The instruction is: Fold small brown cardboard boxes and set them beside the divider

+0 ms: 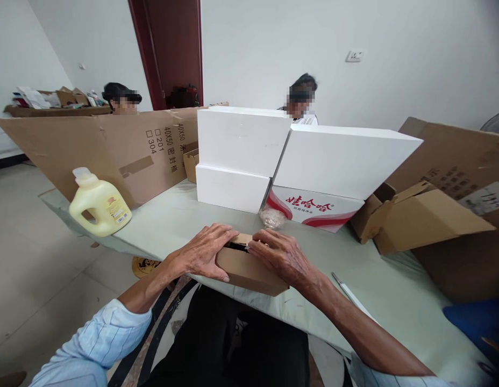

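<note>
A small brown cardboard box lies at the table's near edge in front of my lap, with a dark gap in its top. My left hand clasps its left end, thumb on the near side and fingers over the top. Curled fingers of my right hand press at the gap's right side; what is under their tips is partly hidden. Just beyond the hands sits a crumpled clear plastic bundle. To the right of my right forearm lies a slim white-handled tool, perhaps a knife.
White boxes and a red-and-white carton stand across the table. At left are a yellow detergent jug and a large cardboard sheet. Open cardboard boxes crowd the right. Two people sit behind.
</note>
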Demonstrator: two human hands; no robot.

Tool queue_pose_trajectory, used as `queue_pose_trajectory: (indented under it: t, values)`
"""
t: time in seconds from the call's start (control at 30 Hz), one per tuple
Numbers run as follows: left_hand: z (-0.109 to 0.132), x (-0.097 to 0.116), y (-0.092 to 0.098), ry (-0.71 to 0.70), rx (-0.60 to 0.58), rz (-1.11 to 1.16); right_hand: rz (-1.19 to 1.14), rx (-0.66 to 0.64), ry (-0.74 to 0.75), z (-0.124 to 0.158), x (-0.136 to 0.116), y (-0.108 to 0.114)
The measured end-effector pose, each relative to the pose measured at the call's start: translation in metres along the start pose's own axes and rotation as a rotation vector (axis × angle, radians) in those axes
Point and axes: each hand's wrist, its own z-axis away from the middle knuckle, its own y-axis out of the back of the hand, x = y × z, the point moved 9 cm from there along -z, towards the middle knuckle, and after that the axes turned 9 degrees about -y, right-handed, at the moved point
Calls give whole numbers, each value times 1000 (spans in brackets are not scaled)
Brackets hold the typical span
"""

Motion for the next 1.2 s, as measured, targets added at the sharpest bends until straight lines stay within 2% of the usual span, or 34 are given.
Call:
queue_pose_trajectory:
  t: [0.27,0.37,0.43,0.57,0.63,0.73,0.83,0.9,1.03,1.2]
  values:
    - [3,9,-8,30,-69,-83,-98,-9,-39,7,-6,-1]
    - [8,7,-23,39,-104,-114,-236,-8,-115,12,-4,-4]
    - [13,3,-37,42,-146,-145,-400,24,-242,16,7,-2]
    - [19,-4,-56,34,-182,-179,-727,142,-663,32,61,4]
    - [20,-5,-58,27,-163,-169,-761,222,-825,44,96,6]
    - [20,-6,-59,18,-124,-148,-694,309,-949,61,149,0]
    - [20,-6,-61,13,-88,-137,-556,328,-990,76,195,-20]
    - [20,-7,-62,10,-73,-138,-362,313,-953,80,217,-32]
    - [19,-6,-61,1,-58,-140,-7,277,-868,80,250,-54]
    - [17,-5,-59,4,-19,-151,135,242,-858,86,281,-86]
